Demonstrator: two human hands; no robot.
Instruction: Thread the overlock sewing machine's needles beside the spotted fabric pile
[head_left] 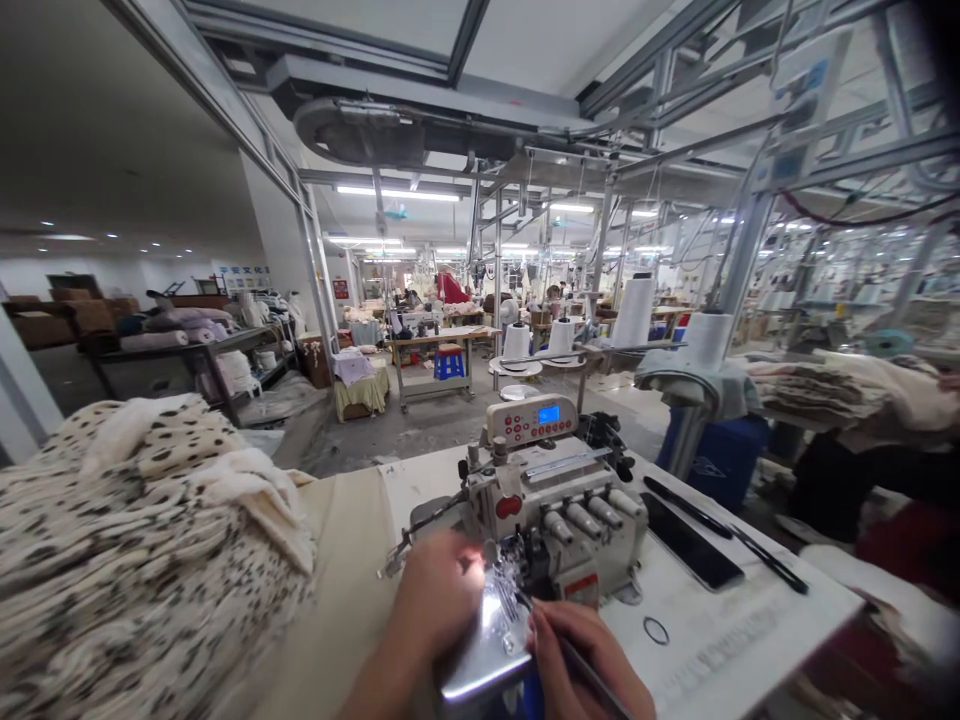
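Observation:
My right hand (589,665) is shut on a slim dark tool (589,665), possibly tweezers, whose tip reaches toward the threaded needle area (514,585) of a cream overlock sewing machine (555,520). My left hand (439,600) rests at the machine's front, beside a shiny metal plate (480,640). Its fingers hide whether it pinches a thread. A large pile of cream fabric with dark spots (142,540) lies to the left of my left hand, on the pale work table (720,640).
A black phone (690,540), a long thin black tool (720,530) and a small dark ring (656,630) lie right of the machine. White thread cones (634,310) stand behind it. Folded fabric (825,390) lies to the right, amid metal framing and further workstations.

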